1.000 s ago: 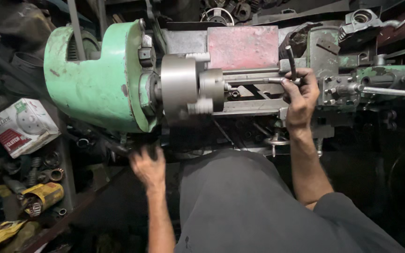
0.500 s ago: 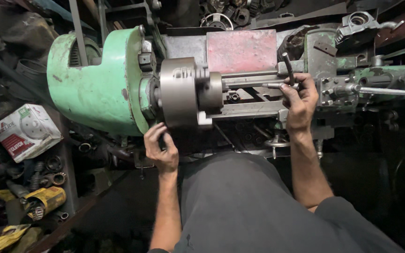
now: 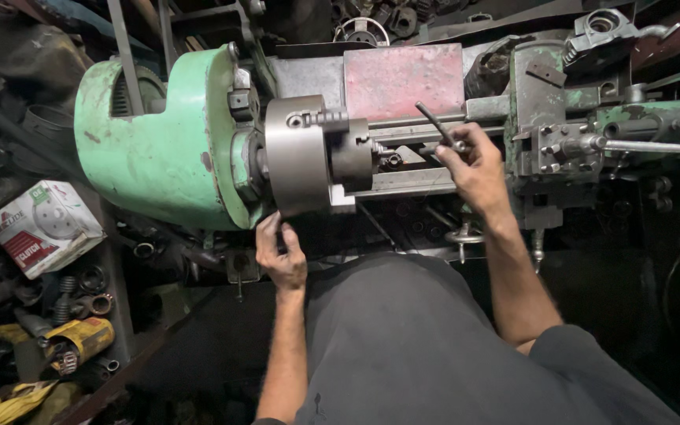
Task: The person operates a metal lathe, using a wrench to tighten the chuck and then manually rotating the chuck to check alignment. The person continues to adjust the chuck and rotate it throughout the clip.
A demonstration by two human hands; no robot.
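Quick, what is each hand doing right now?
Left hand: fingers on the lower rim of the round grey steel chuck.
Right hand: closed around a thin dark metal handle.

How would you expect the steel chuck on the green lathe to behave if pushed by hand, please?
The chuck looks like thick solid steel, so probably heavy and rigid. Being round and mounted on the green lathe, it would likely turn rather than tip. Its smooth rim under the left hand may be somewhat slippery.

Light falls from above onto the green lathe headstock (image 3: 159, 149) and steel chuck (image 3: 297, 153), which shows a soft sheen. The near floor and far-right corner sink into deep shadow. Focus is sharp centrally; the wide lens bends the edges.
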